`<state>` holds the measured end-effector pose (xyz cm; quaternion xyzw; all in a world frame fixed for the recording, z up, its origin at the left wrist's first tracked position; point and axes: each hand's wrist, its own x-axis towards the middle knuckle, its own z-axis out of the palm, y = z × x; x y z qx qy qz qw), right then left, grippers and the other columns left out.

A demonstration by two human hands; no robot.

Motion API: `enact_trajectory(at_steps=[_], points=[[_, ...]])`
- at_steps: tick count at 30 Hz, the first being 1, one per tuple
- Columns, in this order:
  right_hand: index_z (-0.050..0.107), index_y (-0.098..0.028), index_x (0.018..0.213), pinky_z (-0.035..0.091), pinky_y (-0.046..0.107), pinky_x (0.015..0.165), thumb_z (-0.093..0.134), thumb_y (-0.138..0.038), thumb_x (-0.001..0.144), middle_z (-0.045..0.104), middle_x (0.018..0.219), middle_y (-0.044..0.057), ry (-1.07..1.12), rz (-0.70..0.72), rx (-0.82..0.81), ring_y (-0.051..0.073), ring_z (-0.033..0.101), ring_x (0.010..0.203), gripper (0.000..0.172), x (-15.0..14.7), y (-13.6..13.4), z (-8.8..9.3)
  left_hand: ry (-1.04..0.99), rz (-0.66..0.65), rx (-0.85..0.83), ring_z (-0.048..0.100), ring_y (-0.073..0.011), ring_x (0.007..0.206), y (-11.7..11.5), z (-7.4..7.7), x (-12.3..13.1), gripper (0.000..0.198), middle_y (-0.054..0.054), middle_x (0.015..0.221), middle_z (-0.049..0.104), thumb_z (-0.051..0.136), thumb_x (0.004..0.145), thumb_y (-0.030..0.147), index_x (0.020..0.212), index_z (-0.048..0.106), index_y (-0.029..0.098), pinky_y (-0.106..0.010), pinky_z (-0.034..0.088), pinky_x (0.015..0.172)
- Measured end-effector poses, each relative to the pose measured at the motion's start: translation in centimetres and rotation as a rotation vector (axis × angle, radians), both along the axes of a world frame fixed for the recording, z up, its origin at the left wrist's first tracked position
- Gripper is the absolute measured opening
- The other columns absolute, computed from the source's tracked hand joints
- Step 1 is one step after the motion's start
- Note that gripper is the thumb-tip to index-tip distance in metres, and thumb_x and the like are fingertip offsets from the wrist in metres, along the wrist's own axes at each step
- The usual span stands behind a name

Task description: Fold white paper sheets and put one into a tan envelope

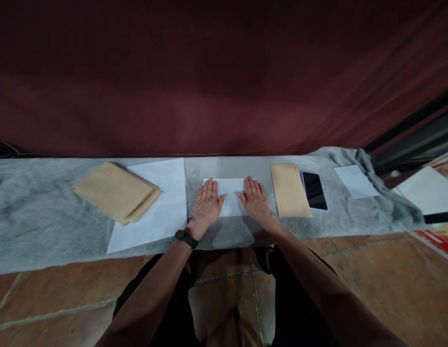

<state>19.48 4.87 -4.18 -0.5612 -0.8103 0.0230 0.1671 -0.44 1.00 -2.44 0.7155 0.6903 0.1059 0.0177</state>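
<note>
A folded white sheet of paper (229, 190) lies on the grey cloth (35, 212) in the middle. My left hand (207, 205) rests flat on its left part, fingers stretched out and together. My right hand (256, 198) lies flat on its right part, fingers spread a little. Both palms press down on the paper and hold nothing. A dark band sits on my left wrist.
A stack of brown envelopes (117, 192) lies on white sheets (162, 212) at the left. Right of my hands are a single brown envelope (289, 189), a dark phone (314, 190) and a small white paper (356, 181). A dark red curtain hangs behind. Tiled floor lies below.
</note>
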Motion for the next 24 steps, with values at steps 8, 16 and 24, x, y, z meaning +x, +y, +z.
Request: enact_trajectory(at_steps=[8, 16, 24], points=[[0.037, 0.003, 0.157, 0.03, 0.058, 0.122, 0.031, -0.05, 0.108, 0.039, 0.161, 0.029, -0.008, -0.101, 0.035, 0.037, 0.039, 0.151, 0.072, 1.4, -0.1, -0.9, 0.028, 0.074, 0.017, 0.027, -0.0366, 0.157, -0.9, 0.0, -0.5, 0.079, -0.028, 0.166, 0.029, 0.035, 0.104, 0.052, 0.158, 0.031, -0.005, -0.053, 0.024, 0.128], [0.04, -0.001, 0.156, 0.027, 0.057, 0.125, 0.033, -0.036, 0.107, 0.035, 0.166, 0.024, 0.009, -0.079, -0.004, 0.034, 0.031, 0.155, 0.061, 1.6, 0.3, 0.3, 0.01, -0.071, 0.059, 0.018, -0.0295, 0.16, -1.8, 1.5, 0.8, 0.065, -0.02, 0.169, 0.029, 0.033, 0.106, 0.038, 0.161, 0.03, 0.003, -0.052, 0.017, 0.131], [0.045, -0.01, 0.156, 0.025, 0.045, 0.129, 0.017, -0.04, 0.111, 0.036, 0.167, 0.014, 0.074, 0.253, -0.158, 0.022, 0.027, 0.158, 0.061, -0.5, -0.6, 1.1, -0.041, -0.475, 0.009, 0.038, -0.0278, 0.153, -3.7, 0.7, 3.8, 0.061, -0.022, 0.157, 0.05, 0.042, 0.106, 0.043, 0.15, 0.047, 0.002, -0.044, 0.023, 0.13]])
